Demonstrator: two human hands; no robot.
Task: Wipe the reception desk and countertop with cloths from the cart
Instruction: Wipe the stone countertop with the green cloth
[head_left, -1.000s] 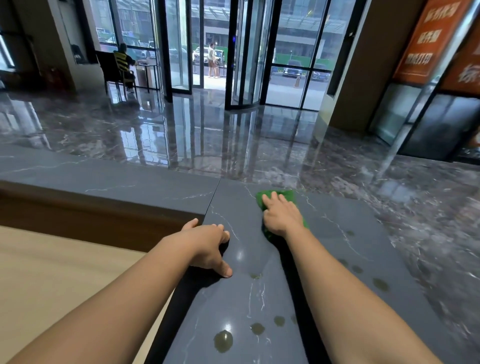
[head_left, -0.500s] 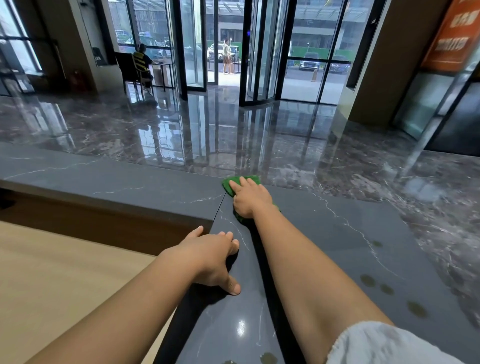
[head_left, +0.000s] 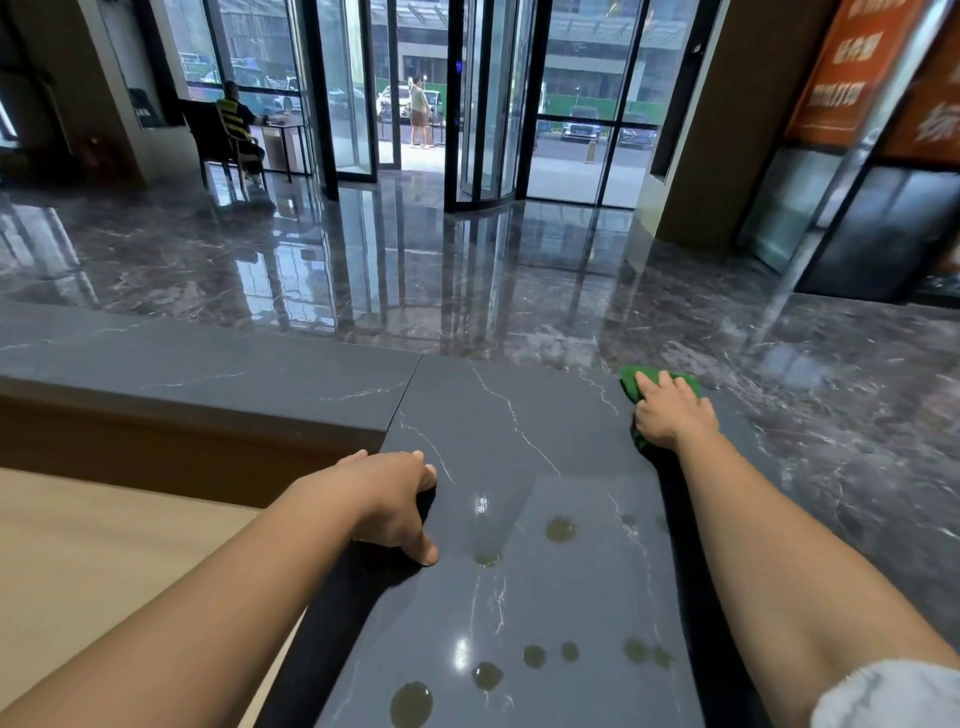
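GRIP: right hand (head_left: 675, 418) pressed flat on cloth (head_left: 687, 385), fingers extended, not clenched | CLOTH: at far edge of countertop (head_left: 519, 415), under palm, probably for wiping pressure | SUPPORT: left hand (head_left: 387, 499) rested on near edge, grasping nothing, likely bracing the reach | PENDING: spots (head_left: 561, 530) lay unwiped.

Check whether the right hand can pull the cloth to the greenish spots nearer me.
Probably yes: right hand presses green cloth at the far edge, and bare countertop lies between it and the spots; left hand rests aside.

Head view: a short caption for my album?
Right hand presses green cloth on the grey countertop; left hand rests on its edge.
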